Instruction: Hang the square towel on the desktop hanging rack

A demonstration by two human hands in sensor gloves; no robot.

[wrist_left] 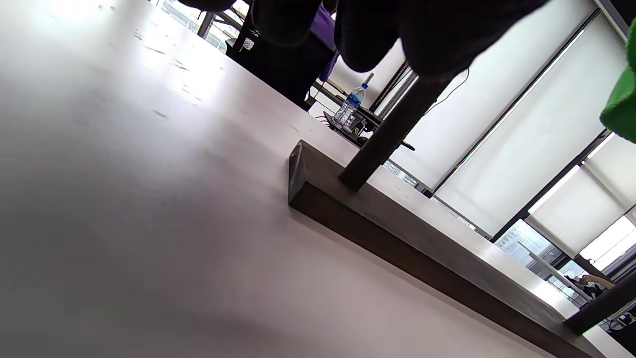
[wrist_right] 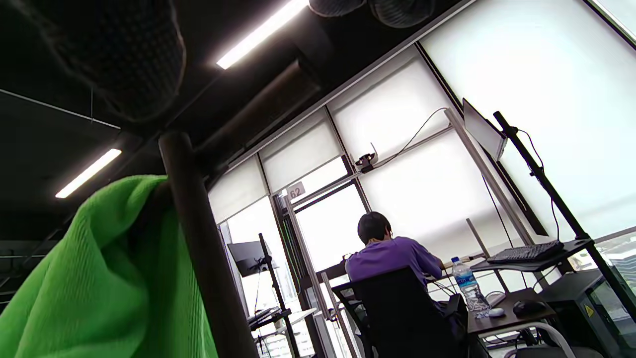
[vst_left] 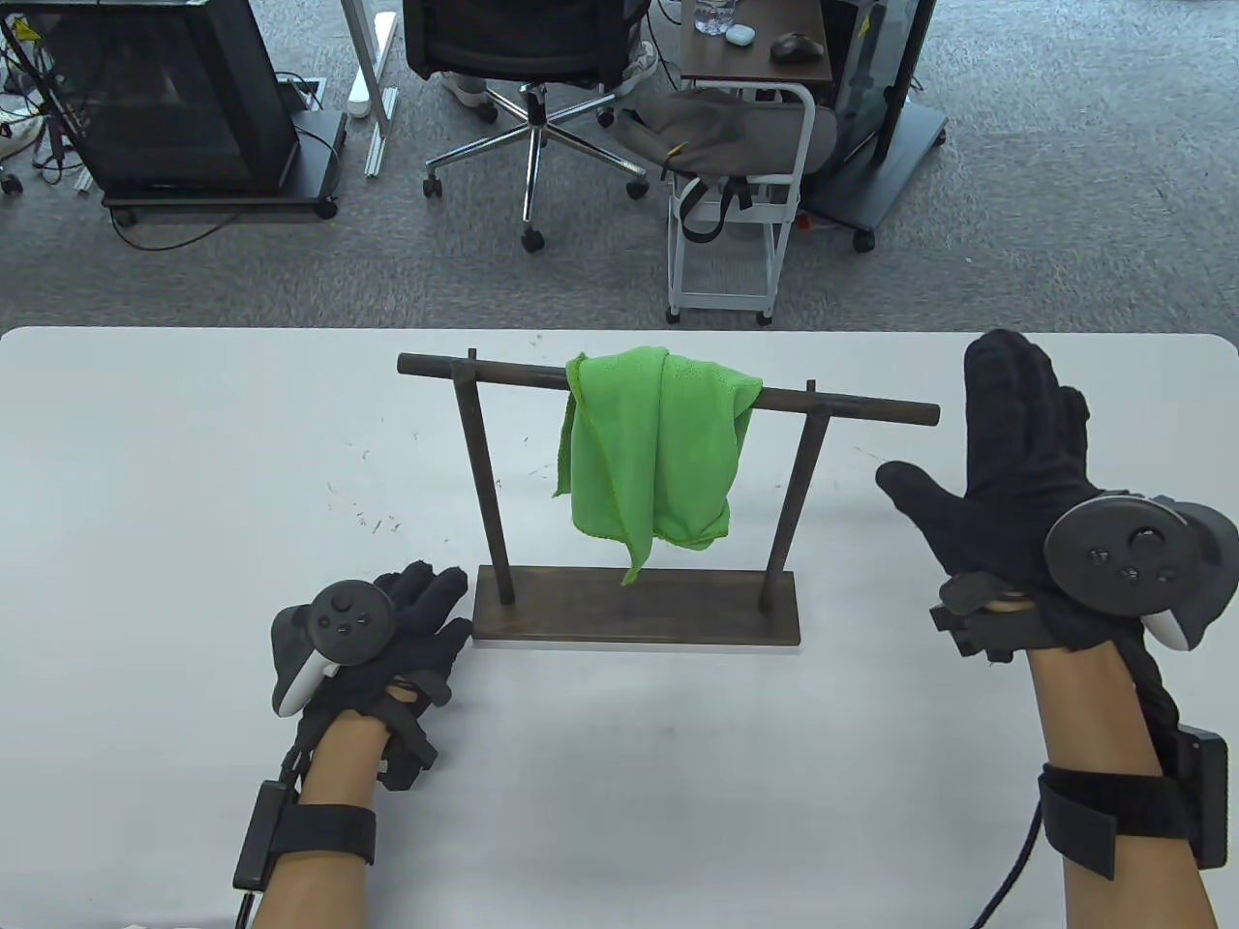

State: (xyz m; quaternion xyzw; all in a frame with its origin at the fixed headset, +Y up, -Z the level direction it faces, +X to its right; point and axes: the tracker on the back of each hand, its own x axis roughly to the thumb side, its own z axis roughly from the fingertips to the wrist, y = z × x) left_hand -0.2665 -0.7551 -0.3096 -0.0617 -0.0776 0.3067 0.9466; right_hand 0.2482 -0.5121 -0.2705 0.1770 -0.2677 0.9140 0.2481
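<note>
Here, table [vst_left: 194,464]: a white top with rounded far corners, scattered with small dark specks left of the rack; both hands come in from the near edge.
Rack [vst_left: 634,605]: a dark wooden desktop hanging rack standing upright near the table's middle, a flat base, two posts leaning slightly inward, and a crossbar on top that juts past both posts.
Towel [vst_left: 653,450]: the green square towel is draped over the crossbar between the posts, bunched and uneven, one corner dangling down almost to the base; no hand touches it.
Right hand [vst_left: 1026,474]: raised off the table to the right of the rack, beyond the crossbar's end, fingers straight and together, thumb spread wide toward the rack, holding nothing.
Left hand [vst_left: 411,619]: low on the table at the base's left end, fingers [vst_left: 436,585] loosely curled and just beside the base; whether they touch it cannot be told, and they grip nothing.
Trackers: one strapped on the back of each hand.
</note>
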